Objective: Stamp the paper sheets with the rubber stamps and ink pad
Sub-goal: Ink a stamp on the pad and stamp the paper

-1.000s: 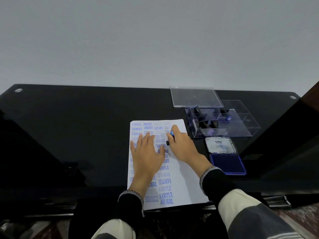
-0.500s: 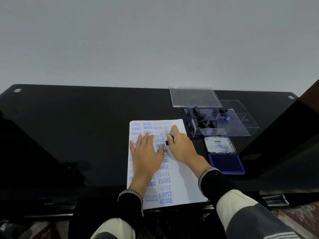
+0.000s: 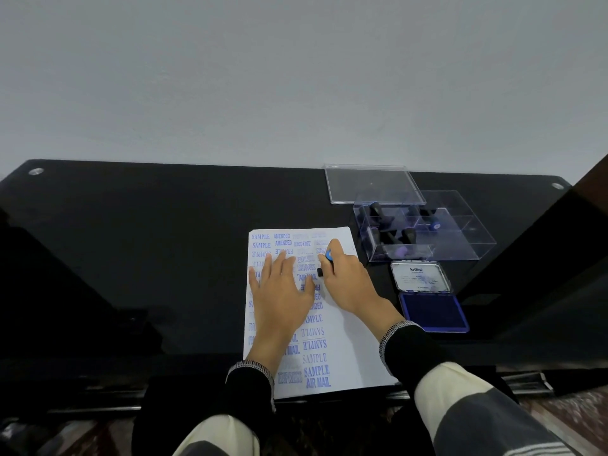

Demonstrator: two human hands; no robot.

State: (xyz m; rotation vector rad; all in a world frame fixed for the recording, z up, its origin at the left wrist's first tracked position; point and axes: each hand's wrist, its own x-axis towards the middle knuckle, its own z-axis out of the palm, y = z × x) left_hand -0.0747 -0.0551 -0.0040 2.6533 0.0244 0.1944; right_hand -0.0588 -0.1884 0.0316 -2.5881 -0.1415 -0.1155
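Observation:
A white paper sheet covered with blue stamped words lies on the black glass table. My left hand rests flat on the sheet's left half, fingers spread. My right hand grips a black rubber stamp with a blue top and holds it down on the upper right part of the sheet. To the right, the open ink pad shows its blue pad, with its lid folded back.
A clear plastic box with several more stamps stands behind the ink pad; its clear lid lies further back. A grey wall rises behind the table. A dark panel stands at the right edge.

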